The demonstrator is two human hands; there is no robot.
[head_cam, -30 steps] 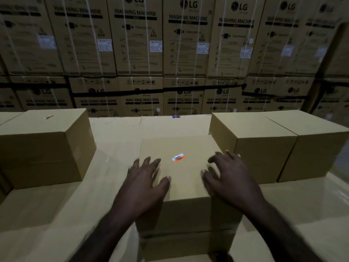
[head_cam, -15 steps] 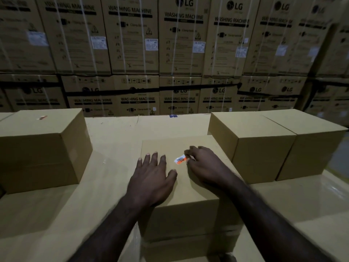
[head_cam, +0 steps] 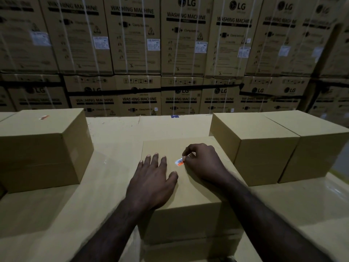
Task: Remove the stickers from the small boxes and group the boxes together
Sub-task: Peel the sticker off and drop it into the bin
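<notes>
Since the prior frame, right hand (head_cam: 203, 162) has curled, now pinching the sticker (head_cam: 179, 162); left hand (head_cam: 153, 178) stays flat, fingers spread, on the centre box (head_cam: 190, 210).

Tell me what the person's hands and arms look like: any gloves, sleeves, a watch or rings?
Both are bare. The left hand and the right hand wear no gloves, and no ring shows on the fingers that can be seen. The forearms are bare as far down as the picture's lower edge, with no sleeve, watch or wristband in view. The light is dim, so small details cannot be made out.
</notes>
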